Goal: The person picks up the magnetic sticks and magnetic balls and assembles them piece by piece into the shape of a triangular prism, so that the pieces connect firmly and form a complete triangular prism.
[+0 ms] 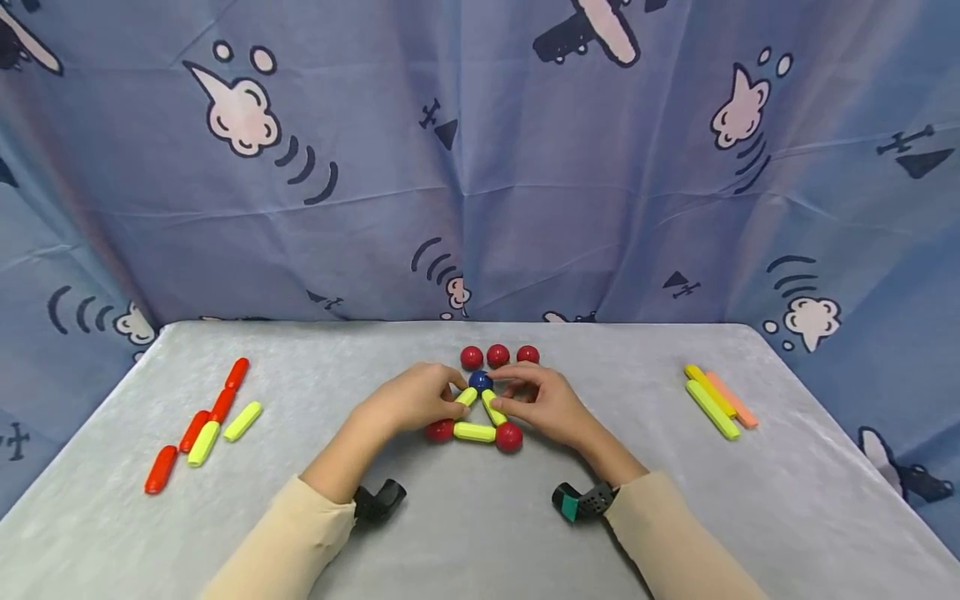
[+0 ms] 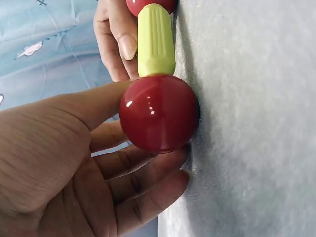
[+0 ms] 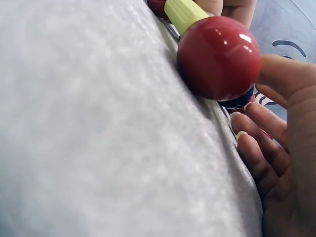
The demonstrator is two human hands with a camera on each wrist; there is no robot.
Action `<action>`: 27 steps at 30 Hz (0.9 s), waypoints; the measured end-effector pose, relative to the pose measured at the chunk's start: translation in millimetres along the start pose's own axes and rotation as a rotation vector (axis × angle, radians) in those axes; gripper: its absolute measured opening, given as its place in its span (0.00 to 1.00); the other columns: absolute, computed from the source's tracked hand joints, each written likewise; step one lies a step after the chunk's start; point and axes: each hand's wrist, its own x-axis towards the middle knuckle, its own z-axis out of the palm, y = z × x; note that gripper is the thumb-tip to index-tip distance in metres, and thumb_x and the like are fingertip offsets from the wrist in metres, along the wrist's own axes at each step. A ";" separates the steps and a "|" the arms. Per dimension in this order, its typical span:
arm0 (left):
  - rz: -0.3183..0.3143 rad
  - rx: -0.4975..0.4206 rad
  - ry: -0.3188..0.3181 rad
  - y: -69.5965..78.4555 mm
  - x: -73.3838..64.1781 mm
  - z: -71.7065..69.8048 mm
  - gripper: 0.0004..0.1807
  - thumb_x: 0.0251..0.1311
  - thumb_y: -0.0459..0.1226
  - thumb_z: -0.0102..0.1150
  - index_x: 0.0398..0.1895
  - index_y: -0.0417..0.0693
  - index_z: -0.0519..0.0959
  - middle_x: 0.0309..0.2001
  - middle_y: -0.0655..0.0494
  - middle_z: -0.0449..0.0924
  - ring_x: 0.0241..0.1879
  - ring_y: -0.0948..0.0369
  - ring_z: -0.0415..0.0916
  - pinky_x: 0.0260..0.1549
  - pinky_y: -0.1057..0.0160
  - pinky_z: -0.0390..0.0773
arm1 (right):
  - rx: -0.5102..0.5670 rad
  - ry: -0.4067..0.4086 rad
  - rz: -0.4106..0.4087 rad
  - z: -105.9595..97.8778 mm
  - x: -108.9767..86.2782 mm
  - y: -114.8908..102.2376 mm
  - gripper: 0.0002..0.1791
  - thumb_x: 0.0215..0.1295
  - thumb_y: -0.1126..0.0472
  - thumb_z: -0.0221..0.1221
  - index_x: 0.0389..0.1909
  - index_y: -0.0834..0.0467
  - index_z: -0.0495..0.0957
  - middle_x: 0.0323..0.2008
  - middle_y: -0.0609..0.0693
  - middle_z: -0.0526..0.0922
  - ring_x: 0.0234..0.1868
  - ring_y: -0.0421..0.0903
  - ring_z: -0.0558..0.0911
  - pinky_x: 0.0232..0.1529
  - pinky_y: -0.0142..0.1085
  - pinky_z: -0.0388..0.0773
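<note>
A triangle of yellow-green ribbed rods and balls lies at the table's middle. Its far corner is a blue ball (image 1: 481,382); its near corners are a left red ball (image 2: 160,113) and a right red ball (image 1: 509,437), joined by a near rod (image 1: 474,432). My left hand (image 1: 422,395) pinches the left side rod (image 1: 467,397) between thumb and fingers, just behind the left red ball. With thumb on the right side rod (image 1: 491,407) and index fingertip at the blue ball, my right hand (image 1: 551,406) grips that side. Fingers partly hide both rods.
Three red balls (image 1: 497,356) stand in a row beyond the triangle. On the left lie several red rods (image 1: 193,431) and two yellow-green ones (image 1: 243,421). Longer rods, including an orange one (image 1: 732,400), lie at right. A blue patterned curtain (image 1: 525,208) hangs behind the table.
</note>
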 end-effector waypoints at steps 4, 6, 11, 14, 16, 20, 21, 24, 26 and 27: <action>0.008 0.024 -0.026 0.3 -0.3 -2.8 0.21 0.63 0.43 0.68 0.57 0.44 0.82 0.36 0.55 0.84 0.33 0.62 0.76 0.39 0.62 0.78 | 0.013 -0.030 -0.020 -2.9 0.2 0.4 0.22 0.61 0.60 0.71 0.57 0.53 0.83 0.57 0.53 0.82 0.45 0.46 0.84 0.39 0.30 0.80; 0.011 0.037 -0.040 -4.0 -3.8 -7.4 0.21 0.64 0.44 0.66 0.57 0.45 0.82 0.38 0.55 0.84 0.36 0.62 0.77 0.43 0.60 0.79 | 0.020 -0.041 -0.019 -3.2 0.4 0.4 0.23 0.61 0.59 0.70 0.58 0.52 0.83 0.59 0.53 0.82 0.46 0.47 0.84 0.40 0.30 0.79; 0.010 0.106 0.005 -31.9 -30.2 -29.7 0.16 0.68 0.42 0.62 0.56 0.47 0.83 0.41 0.55 0.85 0.40 0.61 0.79 0.45 0.57 0.80 | 0.025 -0.052 0.004 0.4 2.4 0.6 0.24 0.61 0.57 0.70 0.60 0.51 0.82 0.58 0.53 0.82 0.46 0.46 0.83 0.40 0.30 0.79; 0.026 0.151 0.075 -53.5 -51.9 -48.1 0.14 0.68 0.38 0.61 0.54 0.46 0.83 0.40 0.55 0.86 0.39 0.61 0.80 0.42 0.58 0.80 | 0.019 -0.029 0.028 0.6 1.6 1.0 0.25 0.60 0.58 0.71 0.59 0.51 0.82 0.55 0.53 0.84 0.43 0.44 0.83 0.38 0.30 0.79; 0.019 0.165 0.119 -68.4 -68.4 -60.2 0.14 0.66 0.36 0.62 0.54 0.45 0.83 0.40 0.54 0.86 0.38 0.61 0.80 0.40 0.58 0.80 | 0.019 -0.020 0.037 0.6 1.0 1.2 0.25 0.59 0.58 0.72 0.59 0.51 0.82 0.53 0.53 0.84 0.41 0.43 0.82 0.37 0.30 0.78; -0.031 0.152 0.217 -96.9 -105.2 -77.2 0.16 0.64 0.35 0.63 0.55 0.42 0.82 0.43 0.49 0.87 0.39 0.58 0.82 0.38 0.56 0.81 | 0.024 -0.031 0.035 2.4 2.0 1.5 0.25 0.60 0.57 0.72 0.59 0.52 0.82 0.50 0.54 0.85 0.39 0.41 0.82 0.36 0.30 0.78; -0.050 0.140 0.243 -103.6 -113.8 -79.0 0.17 0.64 0.34 0.64 0.55 0.41 0.82 0.44 0.47 0.87 0.40 0.56 0.83 0.38 0.55 0.81 | 0.024 -0.034 0.038 2.8 2.2 1.2 0.25 0.60 0.57 0.72 0.59 0.52 0.82 0.48 0.54 0.85 0.38 0.42 0.81 0.35 0.30 0.78; -0.113 0.133 0.306 -120.1 -131.4 -80.6 0.19 0.63 0.35 0.65 0.57 0.38 0.81 0.47 0.41 0.86 0.42 0.51 0.84 0.39 0.51 0.82 | 0.015 -0.034 0.040 3.2 2.5 0.8 0.25 0.59 0.57 0.72 0.59 0.51 0.82 0.40 0.52 0.85 0.35 0.43 0.81 0.34 0.31 0.77; -0.157 0.145 0.329 -128.7 -137.6 -80.2 0.20 0.62 0.35 0.65 0.57 0.38 0.80 0.48 0.39 0.85 0.43 0.48 0.85 0.40 0.47 0.82 | 0.012 -0.032 0.038 3.1 2.5 0.8 0.25 0.58 0.57 0.72 0.59 0.51 0.82 0.37 0.51 0.85 0.34 0.43 0.80 0.34 0.31 0.77; -0.169 0.155 0.334 -132.0 -139.4 -80.0 0.20 0.61 0.35 0.65 0.56 0.37 0.80 0.48 0.38 0.85 0.43 0.46 0.85 0.41 0.45 0.82 | 0.010 -0.033 0.039 3.0 2.3 0.6 0.25 0.59 0.57 0.72 0.59 0.51 0.82 0.37 0.51 0.85 0.34 0.43 0.80 0.34 0.31 0.77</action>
